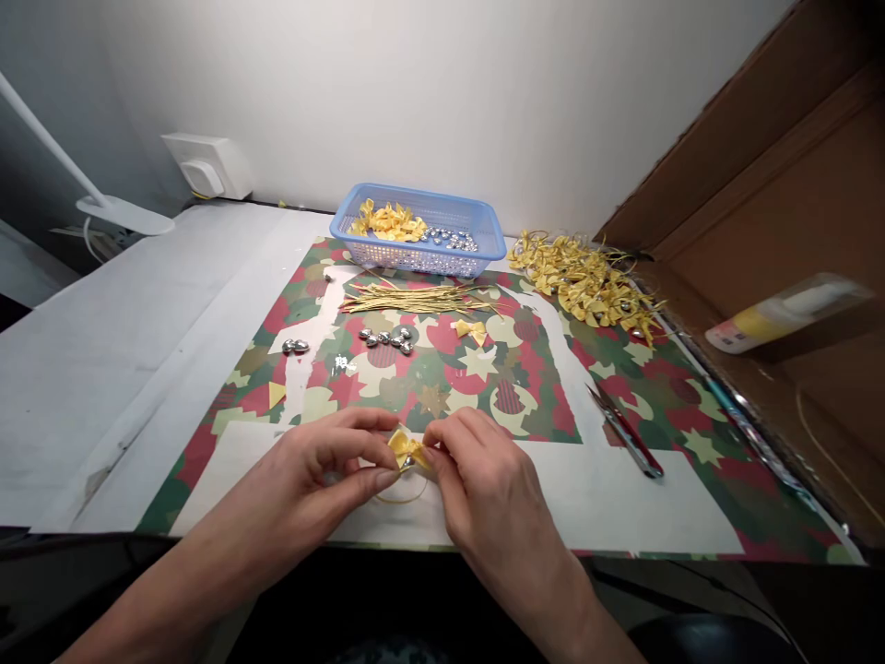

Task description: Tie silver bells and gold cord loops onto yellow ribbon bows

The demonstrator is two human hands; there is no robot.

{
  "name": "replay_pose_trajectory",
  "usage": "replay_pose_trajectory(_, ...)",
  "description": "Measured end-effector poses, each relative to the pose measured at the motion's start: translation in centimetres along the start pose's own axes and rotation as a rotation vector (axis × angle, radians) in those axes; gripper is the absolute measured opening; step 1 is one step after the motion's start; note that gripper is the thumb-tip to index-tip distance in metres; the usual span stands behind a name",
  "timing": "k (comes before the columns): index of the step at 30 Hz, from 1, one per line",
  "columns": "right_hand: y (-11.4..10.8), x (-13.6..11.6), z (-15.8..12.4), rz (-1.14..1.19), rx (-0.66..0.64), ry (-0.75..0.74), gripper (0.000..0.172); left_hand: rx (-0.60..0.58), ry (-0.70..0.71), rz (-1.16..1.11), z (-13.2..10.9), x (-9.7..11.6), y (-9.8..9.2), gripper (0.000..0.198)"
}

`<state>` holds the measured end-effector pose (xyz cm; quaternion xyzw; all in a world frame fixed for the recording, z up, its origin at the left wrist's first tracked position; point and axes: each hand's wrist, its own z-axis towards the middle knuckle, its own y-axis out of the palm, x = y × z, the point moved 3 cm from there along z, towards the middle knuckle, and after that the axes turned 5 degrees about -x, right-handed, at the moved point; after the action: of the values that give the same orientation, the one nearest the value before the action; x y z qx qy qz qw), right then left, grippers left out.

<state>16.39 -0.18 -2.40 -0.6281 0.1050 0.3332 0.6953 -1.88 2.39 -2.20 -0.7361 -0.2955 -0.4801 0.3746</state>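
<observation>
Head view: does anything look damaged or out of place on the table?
Yes, the patterned paper looks damaged: ragged white strips run down its left and right sides, breaking up the pattern as if it had been torn away there.

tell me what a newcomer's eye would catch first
Probably the blue basket at the back, holding yellow ribbon pieces and silvery beads. To its right, a tangled yellow ribbon pile stands out. Front and centre, the left hand and right hand hold a small yellow bow.
</observation>
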Motion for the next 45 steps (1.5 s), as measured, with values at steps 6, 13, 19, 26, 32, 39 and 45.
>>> replay_pose_trajectory(6, -1.0, -1.4, -0.9, -0.086, 0.066, -0.156, 0.024, -0.058, 0.055, -0.186, 0.0, 0.4, 0.6, 0.016)
replay_pose_trajectory(13, -1.5, -1.7, -1.1, -0.016, 0.063, -0.19, 0.024, -0.121, 0.073, -0.212, -0.4, 0.4, 1.2, 0.017)
replay_pose_trajectory(19, -1.7, -1.8, -1.5, 0.135, 0.047, -0.16, 0.023, -0.071, 0.036, -0.321, -0.7, 0.2, 1.1, 0.018)
replay_pose_trajectory(26, -2.8, -1.7, -1.5, 0.465, -0.139, -0.019, 0.019, -0.089, 0.047, -0.261, -1.7, 0.6, 1.5, 0.021)
replay_pose_trajectory(32, -2.1, -1.9, -1.3, 0.536, -0.239, 0.072, 0.012, -0.013, 0.118, -0.123, -2.5, 0.9, 1.6, 0.023)
replay_pose_trajectory(39, -1.4, -2.0, -1.1, 0.554, -0.22, 0.086, 0.015, 0.022, 0.204, 0.017, -3.1, 1.1, 1.7, 0.025)
replay_pose_trajectory(45, -1.5, -2.1, -1.1, 0.51, -0.126, 0.034, 0.017, 0.093, 0.285, 0.138, -3.3, 1.8, 2.1, 0.023)
